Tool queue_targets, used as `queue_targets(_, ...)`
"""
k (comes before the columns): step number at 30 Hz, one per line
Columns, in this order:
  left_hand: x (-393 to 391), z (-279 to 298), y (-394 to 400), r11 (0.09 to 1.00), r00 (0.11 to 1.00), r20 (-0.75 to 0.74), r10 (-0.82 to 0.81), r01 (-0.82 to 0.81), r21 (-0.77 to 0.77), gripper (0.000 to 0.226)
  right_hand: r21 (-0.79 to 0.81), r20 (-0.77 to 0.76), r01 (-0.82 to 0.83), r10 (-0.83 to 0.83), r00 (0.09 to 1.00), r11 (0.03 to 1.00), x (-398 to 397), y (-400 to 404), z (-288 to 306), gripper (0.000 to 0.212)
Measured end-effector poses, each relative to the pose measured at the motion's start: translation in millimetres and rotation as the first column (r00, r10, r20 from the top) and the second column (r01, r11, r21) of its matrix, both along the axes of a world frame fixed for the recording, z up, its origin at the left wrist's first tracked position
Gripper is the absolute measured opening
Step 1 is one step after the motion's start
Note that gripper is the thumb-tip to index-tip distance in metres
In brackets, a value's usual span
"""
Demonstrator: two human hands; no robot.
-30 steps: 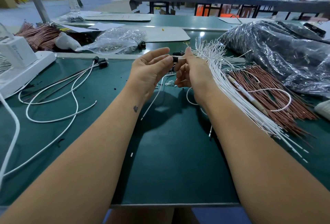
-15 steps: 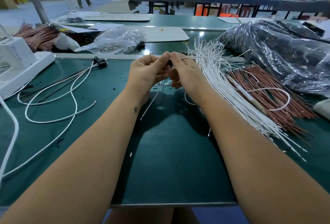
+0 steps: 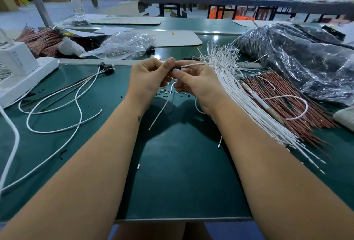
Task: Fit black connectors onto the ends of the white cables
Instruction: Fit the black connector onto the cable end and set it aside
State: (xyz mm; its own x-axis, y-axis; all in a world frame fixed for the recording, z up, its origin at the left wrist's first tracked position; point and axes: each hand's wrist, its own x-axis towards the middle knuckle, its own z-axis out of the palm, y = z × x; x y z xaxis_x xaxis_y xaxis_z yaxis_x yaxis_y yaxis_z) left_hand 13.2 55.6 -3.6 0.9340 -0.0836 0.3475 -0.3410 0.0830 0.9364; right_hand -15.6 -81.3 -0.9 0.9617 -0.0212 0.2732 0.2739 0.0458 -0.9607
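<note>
— What do you have on the head view?

— Both hands meet above the green desk (image 3: 182, 172). My left hand (image 3: 147, 78) pinches a black connector (image 3: 176, 68) at its fingertips; my right hand (image 3: 195, 82) grips the same connector from below, where a white cable (image 3: 193, 64) enters it.

— And the rest of the cables?

— A bundle of white cables (image 3: 235, 94) lies just right of the hands. Finished cables (image 3: 63, 94) with black ends lie to the left.
</note>
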Motion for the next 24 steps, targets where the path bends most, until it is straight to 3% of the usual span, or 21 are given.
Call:
queue_targets(2,-1.2,0.5,-0.1,0.999,0.999,0.005,0.034,-0.034,-0.026,0.027,0.043,-0.009,0.057,-0.057,0.998,0.997,1.0,-3.3,1.8,0.01)
queue_targets(4,0.3,1.3,5.1,0.989,0.992,-0.007,0.126,-0.126,-0.08,0.026,0.193,-0.054,0.116,-0.108,0.993,0.974,2.2,-10.8,3.4,0.01)
queue_targets(7,9.0,1.4,18.8,0.923,0.925,-0.023,0.38,-0.381,-0.054,0.028,0.44,-0.1,0.176,-0.147,0.984,0.881,2.1,-23.6,5.0,0.011)
queue_targets(10,20.0,1.1,35.2,0.781,0.786,0.004,0.618,-0.615,0.107,0.031,0.575,-0.108,0.179,-0.143,0.984,0.799,2.1,-29.9,5.6,0.013)
queue_targets(12,22.9,-1.2,43.6,0.665,0.724,0.142,0.675,-0.68,0.309,0.022,0.536,-0.093,0.145,-0.112,0.989,0.831,1.4,-29.3,6.1,0.013)
queue_targets(15,18.6,-2.9,41.2,0.486,0.695,0.438,0.571,-0.716,0.501,0.021,0.382,-0.058,0.058,-0.038,0.998,0.922,-1.7,-23.5,6.1,0.014)
queue_targets(17,13.2,-0.2,28.7,0.579,0.741,0.567,0.36,-0.654,0.487,0.026,0.293,-0.045,0.022,-0.009,0.999,0.956,-3.7,-17.6,6.3,0.016)
queue_targets(19,5.1,3.7,13.9,0.718,0.831,0.55,0.084,-0.434,0.545,0.027,0.229,-0.033,0.012,-0.005,0.999,0.973,-4.3,-12.6,6.2,0.017)
queue_targets(20,1.4,4.1,8.4,0.737,0.851,0.524,-0.02,-0.341,0.583,0.023,0.209,-0.028,0.018,-0.013,1.0,0.978,-4.1,-11.0,5.7,0.016)
queue_targets(22,-2.0,5.1,3.8,0.734,0.843,0.531,-0.088,-0.306,0.607,0.018,0.22,-0.03,0.037,-0.031,0.999,0.975,-3.6,-11.1,5.5,0.012)
queue_targets(24,0.4,6.6,8.2,0.711,0.837,0.548,-0.012,-0.378,0.593,0.021,0.355,-0.045,0.022,-0.007,0.999,0.935,-3.0,-15.6,6.6,0.009)
